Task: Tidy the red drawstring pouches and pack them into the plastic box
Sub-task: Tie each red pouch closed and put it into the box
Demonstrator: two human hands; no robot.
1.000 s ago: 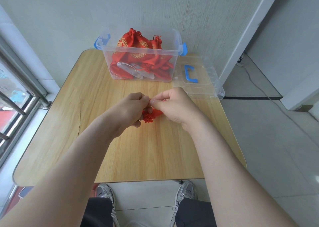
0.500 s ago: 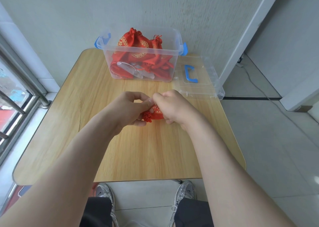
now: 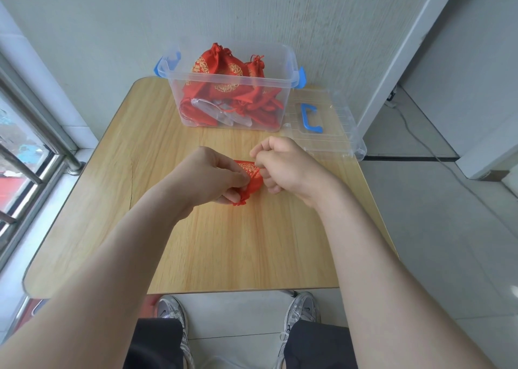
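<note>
A red pouch (image 3: pixel 251 175) lies near the middle of the worktop (image 3: pixel 224 242), between the two hands. The left hand (image 3: pixel 213 178) has a closed grip on the pouch's near end, with thumb and fingers pinching the cloth by the tassel. The right hand (image 3: pixel 286 166) has curled fingers too, tight against the pouch's right side (whether they pinch cloth or a thin string is too small to tell). The clear box (image 3: pixel 280 81) stands at the far edge, with more red pouches (image 3: pixel 224 71) piled inside. Its lid (image 3: pixel 336 133) lies flat at the far right corner, just beside the box.
</note>
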